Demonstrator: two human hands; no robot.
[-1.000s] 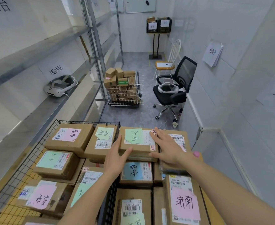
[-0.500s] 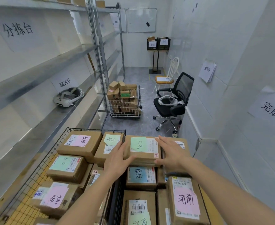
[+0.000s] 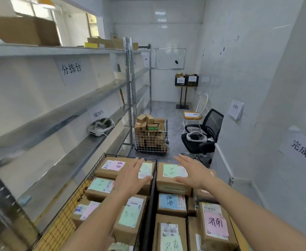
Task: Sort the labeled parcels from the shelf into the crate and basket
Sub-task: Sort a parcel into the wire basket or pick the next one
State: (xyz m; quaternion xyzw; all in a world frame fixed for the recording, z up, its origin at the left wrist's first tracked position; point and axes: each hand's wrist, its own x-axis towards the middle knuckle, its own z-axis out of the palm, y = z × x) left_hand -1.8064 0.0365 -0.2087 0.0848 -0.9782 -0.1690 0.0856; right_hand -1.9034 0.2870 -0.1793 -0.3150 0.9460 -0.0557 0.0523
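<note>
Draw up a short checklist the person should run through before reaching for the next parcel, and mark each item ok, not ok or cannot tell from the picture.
1. Left hand free: ok, fingers spread, holding nothing.
2. Right hand free: ok, open above the green-labelled parcel.
3. That parcel settled: ok, it lies flat on the stack at the far end of the right-hand container.
4. Parcels left on the top shelf: ok, cardboard boxes stand there, though their labels cannot be seen.
5. Room in the wire basket: cannot tell, parcels cover most of what shows.
6. Labels readable: not ok everywhere, some are blurred.
</note>
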